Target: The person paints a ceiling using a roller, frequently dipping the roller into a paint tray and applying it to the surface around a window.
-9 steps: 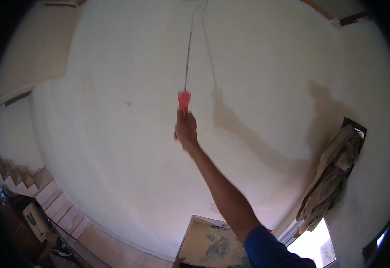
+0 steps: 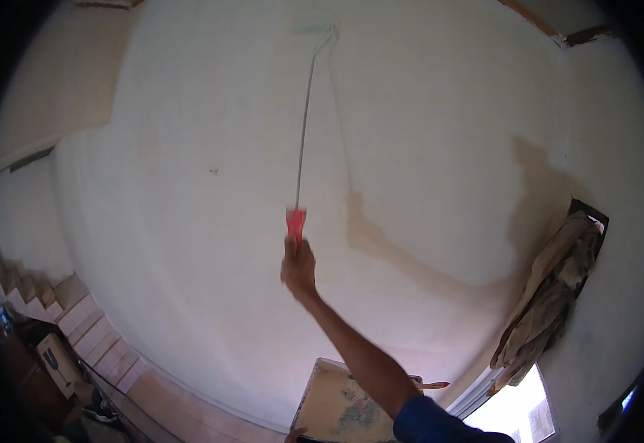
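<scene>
My right hand (image 2: 298, 266) is closed around the red handle of a paint roller (image 2: 304, 140). Its long thin metal rod points up the wall, and the pale roller head lies at the top, blurred against the cream wall (image 2: 189, 244). Low in the picture is a shallow paint tray (image 2: 320, 406) with cream and dark green stains. My left hand (image 2: 297, 434) grips the tray's near left edge; only a few of its fingers show. On the tray's right edge rests a paintbrush (image 2: 435, 385) with a red-tipped handle.
Bundled brown cloth (image 2: 547, 295) hangs from an opening at right, above a bright window (image 2: 517, 410). Stairs (image 2: 23, 284) climb at far left, with tiled steps (image 2: 104, 343) along the wall's foot. A box (image 2: 57, 365) and clutter stand at lower left.
My right hand has moved down, drawing the roller lower on the wall, so its head now shows. The paintbrush beside my arm has come into fuller view.
</scene>
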The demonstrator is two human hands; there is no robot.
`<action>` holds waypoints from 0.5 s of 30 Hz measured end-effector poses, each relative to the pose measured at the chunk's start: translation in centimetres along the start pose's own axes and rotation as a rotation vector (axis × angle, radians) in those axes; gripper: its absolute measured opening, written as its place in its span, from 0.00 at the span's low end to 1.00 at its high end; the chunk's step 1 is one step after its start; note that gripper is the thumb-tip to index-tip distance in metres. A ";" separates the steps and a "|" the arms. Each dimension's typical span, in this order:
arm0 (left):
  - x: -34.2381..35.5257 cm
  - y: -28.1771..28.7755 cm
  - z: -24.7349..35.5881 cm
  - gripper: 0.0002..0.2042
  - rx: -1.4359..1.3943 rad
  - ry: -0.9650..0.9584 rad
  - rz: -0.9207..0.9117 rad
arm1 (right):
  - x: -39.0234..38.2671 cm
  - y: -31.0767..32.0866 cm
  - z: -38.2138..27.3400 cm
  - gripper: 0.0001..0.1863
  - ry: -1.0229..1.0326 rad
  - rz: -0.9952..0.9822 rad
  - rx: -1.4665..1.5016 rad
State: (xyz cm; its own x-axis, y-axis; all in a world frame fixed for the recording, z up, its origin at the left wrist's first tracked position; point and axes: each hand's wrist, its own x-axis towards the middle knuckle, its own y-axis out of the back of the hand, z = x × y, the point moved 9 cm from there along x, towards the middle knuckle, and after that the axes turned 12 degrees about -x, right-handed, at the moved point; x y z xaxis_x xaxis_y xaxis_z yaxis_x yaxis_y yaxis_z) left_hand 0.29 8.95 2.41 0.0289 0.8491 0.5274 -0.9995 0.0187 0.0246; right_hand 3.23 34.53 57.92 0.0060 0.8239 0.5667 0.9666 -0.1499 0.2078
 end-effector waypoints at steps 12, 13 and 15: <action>4.6 0.2 7.3 0.21 -0.068 0.123 0.071 | 10.2 2.1 -17.4 0.25 0.025 0.005 0.251; 4.9 0.3 7.7 0.21 -0.089 0.140 0.084 | 10.1 1.7 -17.0 0.25 0.010 0.012 0.247; 5.4 0.7 8.4 0.21 -0.129 0.175 0.115 | 7.5 -0.3 -13.8 0.26 -0.033 -0.028 0.150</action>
State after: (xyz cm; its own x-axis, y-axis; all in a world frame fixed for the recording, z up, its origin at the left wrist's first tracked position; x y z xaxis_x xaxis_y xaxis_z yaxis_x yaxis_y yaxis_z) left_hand -0.11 9.14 12.40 -0.0763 0.9278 0.3652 -0.9896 -0.0256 -0.1417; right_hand -0.57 33.17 73.10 -0.0153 0.8445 0.5354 0.9939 -0.0457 0.1005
